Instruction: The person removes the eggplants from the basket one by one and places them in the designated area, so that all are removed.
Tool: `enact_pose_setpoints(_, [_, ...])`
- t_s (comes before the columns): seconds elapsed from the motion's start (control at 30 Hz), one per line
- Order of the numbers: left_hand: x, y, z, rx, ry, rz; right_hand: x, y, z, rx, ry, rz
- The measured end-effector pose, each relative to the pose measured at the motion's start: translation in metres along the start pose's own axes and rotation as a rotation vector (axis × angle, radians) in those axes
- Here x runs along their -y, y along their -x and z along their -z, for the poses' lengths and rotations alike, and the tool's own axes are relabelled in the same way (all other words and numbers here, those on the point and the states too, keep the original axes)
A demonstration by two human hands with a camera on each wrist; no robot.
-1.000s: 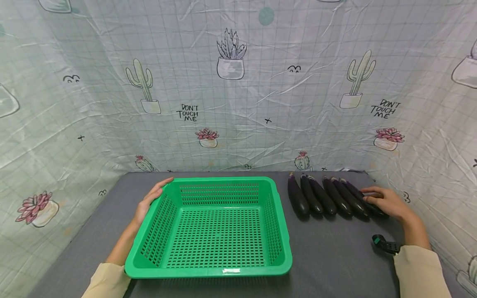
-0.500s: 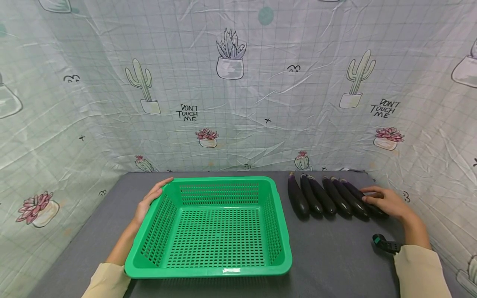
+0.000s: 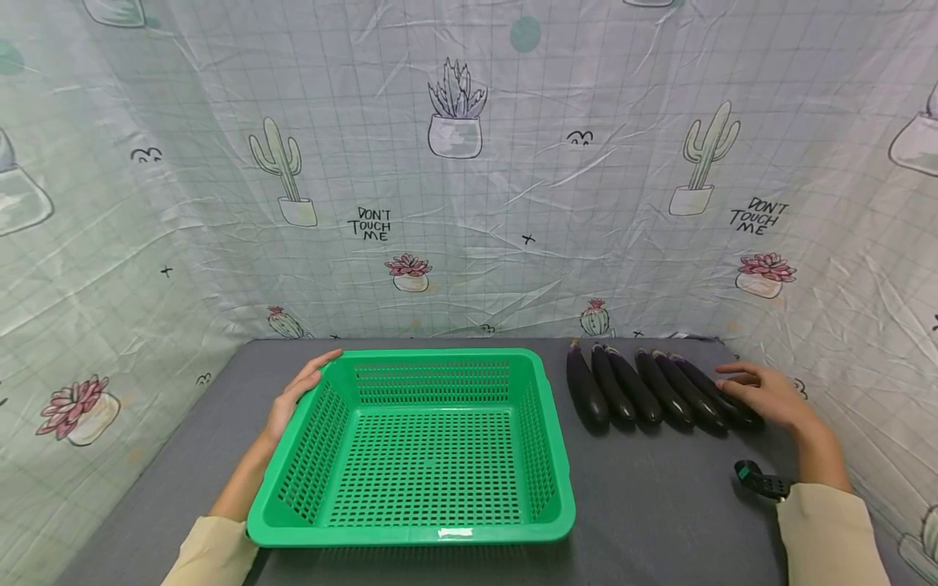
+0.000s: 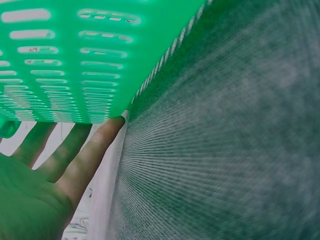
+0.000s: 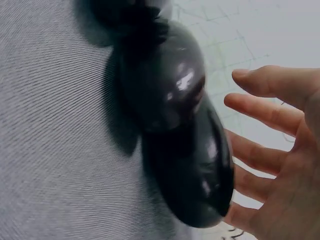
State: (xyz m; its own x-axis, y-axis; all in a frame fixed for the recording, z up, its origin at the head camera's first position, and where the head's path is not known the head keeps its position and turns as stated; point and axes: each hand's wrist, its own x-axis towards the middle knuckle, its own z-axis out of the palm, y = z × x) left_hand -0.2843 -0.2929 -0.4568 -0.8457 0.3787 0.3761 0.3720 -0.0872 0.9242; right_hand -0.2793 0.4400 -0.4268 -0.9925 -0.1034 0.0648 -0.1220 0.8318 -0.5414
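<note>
My left hand (image 3: 288, 404) rests along the left side of a green plastic basket (image 3: 410, 534). In the left wrist view, that hand's straight fingers (image 4: 87, 162) lie against the basket's slotted outer wall (image 4: 105, 60). At the right, several dark purple eggplants (image 3: 586, 392) lie in a row on the table. My right hand (image 3: 773, 396) is beside the rightmost eggplant (image 3: 705, 381), holding nothing. The right wrist view shows its thumb and fingers spread apart near the shiny eggplant (image 5: 200, 170); some fingertips are partly hidden behind it.
The grey tabletop (image 3: 652, 505) meets a patterned cloth curtain (image 3: 513, 203) at the back and both sides. A black strap-like device (image 3: 762, 482) sits at my right wrist, low above the table.
My right hand has shifted slightly up and right, its fingers lifting from the rightmost eggplant. The left hand, basket and eggplants keep their places.
</note>
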Motion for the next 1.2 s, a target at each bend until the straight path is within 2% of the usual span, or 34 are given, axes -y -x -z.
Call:
enact_pose_setpoints(0.23, [0.0,0.0,-0.001,-0.04,-0.119,-0.012,0.015,-0.001,0.007,-0.009,-0.007,0.006])
enact_pose_setpoints(0.5, [0.002,0.0,-0.001,-0.054,-0.171,-0.003,0.037,-0.002,0.015,-0.062,0.021,0.044])
enact_pose_setpoints(0.77, [0.007,-0.002,0.0,-0.058,-0.242,-0.082,0.062,0.002,0.018,-0.098,0.045,0.084])
enact_pose_setpoints(0.93, [0.007,-0.005,-0.002,-0.055,-0.27,-0.067,0.071,0.005,0.019,-0.143,0.077,0.113])
enact_pose_setpoints(1.03, [0.007,-0.006,-0.003,-0.058,-0.268,-0.052,0.077,0.006,0.019,-0.171,0.094,0.14])
enact_pose_setpoints(1.2, [0.006,-0.006,-0.004,-0.034,-0.18,-0.032,0.092,0.006,0.019,-0.179,0.087,0.173])
